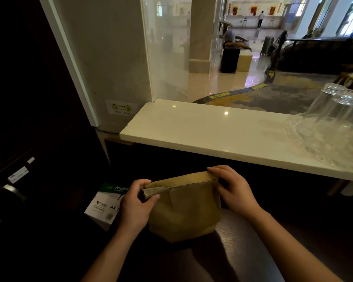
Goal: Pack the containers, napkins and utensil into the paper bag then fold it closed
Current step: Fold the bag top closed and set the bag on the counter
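Observation:
A brown paper bag point(183, 210) stands upright on a dark wooden surface point(238, 247) in the lower middle of the head view. Its top edge is folded over into a flat band. My left hand point(136, 204) pinches the left end of that fold, thumb on the front. My right hand point(231, 189) grips the right end of the fold, fingers curled over the top. Containers, napkins and the utensil are not visible; the bag's inside is hidden.
A white stone counter point(212, 131) runs behind the bag, with upturned clear glasses point(334, 110) on a glass tray at its right end. A white ream of A4 paper point(106, 204) lies left of the bag. Dark cabinetry fills the left side.

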